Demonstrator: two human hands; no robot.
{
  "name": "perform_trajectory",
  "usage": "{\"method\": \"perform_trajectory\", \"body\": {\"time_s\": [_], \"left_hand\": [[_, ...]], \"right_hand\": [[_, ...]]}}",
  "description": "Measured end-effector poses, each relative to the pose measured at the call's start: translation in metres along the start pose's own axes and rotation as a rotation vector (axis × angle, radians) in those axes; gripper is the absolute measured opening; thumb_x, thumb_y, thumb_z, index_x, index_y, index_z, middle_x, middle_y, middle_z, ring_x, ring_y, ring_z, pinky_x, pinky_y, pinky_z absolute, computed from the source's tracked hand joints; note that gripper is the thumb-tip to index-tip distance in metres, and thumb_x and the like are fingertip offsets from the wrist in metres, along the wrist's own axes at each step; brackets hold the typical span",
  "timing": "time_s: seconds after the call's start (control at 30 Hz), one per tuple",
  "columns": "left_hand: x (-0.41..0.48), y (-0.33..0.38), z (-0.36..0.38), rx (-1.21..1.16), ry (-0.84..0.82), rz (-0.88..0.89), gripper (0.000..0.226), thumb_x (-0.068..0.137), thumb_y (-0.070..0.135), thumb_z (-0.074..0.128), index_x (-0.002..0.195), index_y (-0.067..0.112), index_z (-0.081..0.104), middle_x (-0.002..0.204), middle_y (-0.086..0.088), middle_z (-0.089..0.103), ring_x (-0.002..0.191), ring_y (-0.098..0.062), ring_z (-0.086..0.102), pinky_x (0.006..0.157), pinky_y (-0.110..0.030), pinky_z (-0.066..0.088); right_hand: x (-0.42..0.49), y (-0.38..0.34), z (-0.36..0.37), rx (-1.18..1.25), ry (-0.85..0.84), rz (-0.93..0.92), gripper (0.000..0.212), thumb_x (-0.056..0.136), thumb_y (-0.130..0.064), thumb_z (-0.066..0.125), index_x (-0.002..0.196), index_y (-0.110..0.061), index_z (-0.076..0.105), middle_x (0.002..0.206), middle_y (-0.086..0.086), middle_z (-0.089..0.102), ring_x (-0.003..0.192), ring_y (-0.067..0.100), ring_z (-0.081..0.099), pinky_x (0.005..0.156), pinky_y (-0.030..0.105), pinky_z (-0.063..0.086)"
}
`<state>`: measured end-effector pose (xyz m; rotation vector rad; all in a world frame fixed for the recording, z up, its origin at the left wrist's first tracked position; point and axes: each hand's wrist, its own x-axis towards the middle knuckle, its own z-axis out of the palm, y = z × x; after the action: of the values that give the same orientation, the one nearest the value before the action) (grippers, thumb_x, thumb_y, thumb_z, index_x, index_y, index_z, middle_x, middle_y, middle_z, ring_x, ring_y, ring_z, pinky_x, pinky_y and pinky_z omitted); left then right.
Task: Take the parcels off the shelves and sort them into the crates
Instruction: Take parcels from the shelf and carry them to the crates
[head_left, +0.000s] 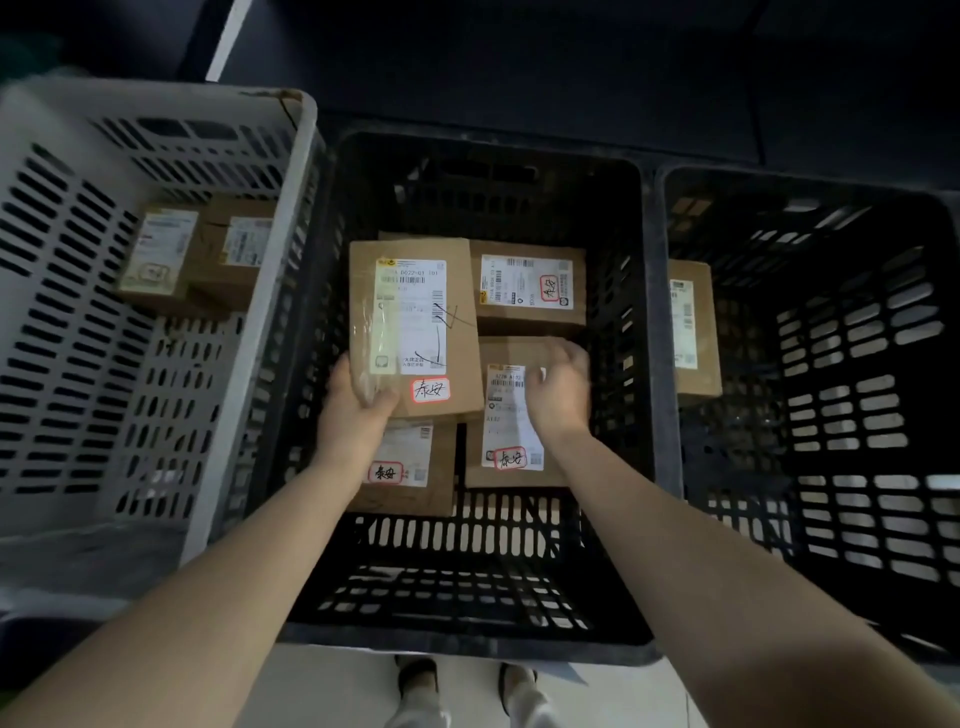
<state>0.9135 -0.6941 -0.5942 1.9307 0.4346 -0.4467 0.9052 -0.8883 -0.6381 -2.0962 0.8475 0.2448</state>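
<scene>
Left fingers (382, 402): thumb on top, curled round the near left corner of the taped parcel (415, 322). The left hand (356, 410) holds it over the others inside the middle black crate (652, 364).

Right hand (558, 387): blurred, over the near right parcel (506, 421). I cannot tell its grip.

The near left parcel (410, 470) lies flat, partly covered by the held one. The far right parcel (527, 286) lies flat behind. All four carry red-framed handwritten stickers.

White crate (62, 312), left: outer parcel (158, 254) and inner parcel (239, 249), touching.

Right black crate (857, 364): upright parcel (693, 332) on edge against its left wall.
</scene>
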Motion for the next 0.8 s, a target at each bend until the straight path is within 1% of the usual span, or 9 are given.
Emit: {"method": "perform_trajectory", "body": {"time_s": [0.03, 0.07, 0.17, 0.27, 0.4, 0.47, 0.57, 0.7, 0.8], "left_hand": [[0.0, 0.0, 0.001, 0.002, -0.005, 0.007, 0.054, 0.093, 0.015, 0.055, 0.14, 0.026, 0.033, 0.126, 0.0, 0.056, 0.112, -0.018, 0.054, 0.098, -0.041, 0.044], [0.001, 0.0, 0.002, -0.004, -0.005, 0.006, 0.054, 0.092, 0.016, 0.055, 0.14, 0.026, 0.033, 0.126, 0.0, 0.056, 0.114, -0.02, 0.054, 0.1, -0.045, 0.044], [0.001, 0.004, 0.004, -0.042, 0.028, -0.002, 0.054, 0.092, 0.012, 0.055, 0.14, 0.024, 0.033, 0.127, -0.002, 0.055, 0.116, -0.021, 0.053, 0.101, -0.047, 0.044], [0.007, 0.013, 0.001, 0.002, 0.094, 0.087, 0.055, 0.091, 0.007, 0.053, 0.14, 0.021, 0.034, 0.133, -0.006, 0.05, 0.121, -0.021, 0.049, 0.104, -0.045, 0.042], [0.022, 0.032, 0.006, 0.25, 0.126, 0.145, 0.067, 0.092, -0.002, 0.046, 0.149, 0.017, 0.017, 0.153, -0.012, 0.013, 0.139, -0.025, 0.024, 0.113, -0.034, 0.024], [0.026, 0.04, 0.011, 0.378, 0.145, 0.217, 0.067, 0.089, -0.004, 0.046, 0.148, 0.009, 0.019, 0.155, -0.013, 0.004, 0.142, -0.029, 0.014, 0.116, -0.035, 0.018], [0.029, 0.038, 0.009, 0.514, 0.078, 0.245, 0.067, 0.089, 0.0, 0.049, 0.149, 0.01, 0.021, 0.154, -0.012, 0.009, 0.141, -0.031, 0.011, 0.117, -0.035, 0.014], [0.015, 0.04, -0.011, 0.454, 0.005, 0.261, 0.053, 0.093, 0.009, 0.05, 0.143, 0.018, 0.036, 0.143, -0.013, 0.035, 0.132, -0.03, 0.035, 0.111, -0.037, 0.031], [-0.008, 0.048, -0.039, 0.449, -0.026, 0.309, 0.042, 0.094, 0.012, 0.049, 0.136, 0.017, 0.046, 0.134, -0.011, 0.046, 0.119, -0.025, 0.049, 0.097, -0.03, 0.04]], "right_hand": [[-0.004, -0.011, 0.001, 0.053, -0.049, -0.049, 0.05, 0.101, -0.023, 0.046, 0.148, -0.012, 0.033, 0.151, 0.008, 0.032, 0.13, 0.024, 0.046, 0.101, 0.025, 0.039], [-0.009, -0.022, 0.003, 0.126, -0.137, -0.049, 0.053, 0.101, -0.03, 0.046, 0.149, -0.014, 0.032, 0.149, 0.008, 0.039, 0.131, 0.024, 0.046, 0.103, 0.027, 0.039], [-0.02, -0.046, 0.012, 0.236, -0.377, 0.01, 0.056, 0.097, -0.041, 0.052, 0.145, -0.015, 0.039, 0.135, 0.007, 0.056, 0.124, 0.026, 0.054, 0.103, 0.043, 0.046], [-0.025, -0.058, 0.017, 0.269, -0.346, -0.021, 0.054, 0.093, -0.028, 0.061, 0.142, -0.015, 0.041, 0.129, 0.003, 0.06, 0.116, 0.022, 0.058, 0.097, 0.042, 0.051], [-0.012, -0.075, 0.028, 0.343, -0.267, 0.039, 0.048, 0.09, -0.014, 0.062, 0.135, -0.012, 0.046, 0.125, 0.007, 0.064, 0.113, 0.025, 0.061, 0.093, 0.047, 0.053], [0.0, -0.089, 0.036, 0.314, -0.226, 0.014, 0.044, 0.09, -0.011, 0.061, 0.132, -0.009, 0.049, 0.12, 0.01, 0.065, 0.109, 0.029, 0.062, 0.092, 0.045, 0.054], [0.014, -0.107, 0.041, 0.193, -0.192, 0.002, 0.044, 0.09, -0.009, 0.056, 0.133, -0.004, 0.044, 0.119, 0.016, 0.062, 0.106, 0.034, 0.062, 0.087, 0.044, 0.055], [0.005, -0.11, 0.03, -0.053, -0.139, -0.079, 0.05, 0.094, -0.016, 0.055, 0.14, -0.008, 0.039, 0.134, 0.014, 0.051, 0.108, 0.027, 0.056, 0.083, 0.033, 0.049], [-0.025, -0.113, 0.009, -0.289, -0.113, -0.281, 0.055, 0.096, -0.018, 0.051, 0.147, -0.012, 0.033, 0.144, 0.016, 0.039, 0.122, 0.033, 0.048, 0.095, 0.039, 0.047]]}}
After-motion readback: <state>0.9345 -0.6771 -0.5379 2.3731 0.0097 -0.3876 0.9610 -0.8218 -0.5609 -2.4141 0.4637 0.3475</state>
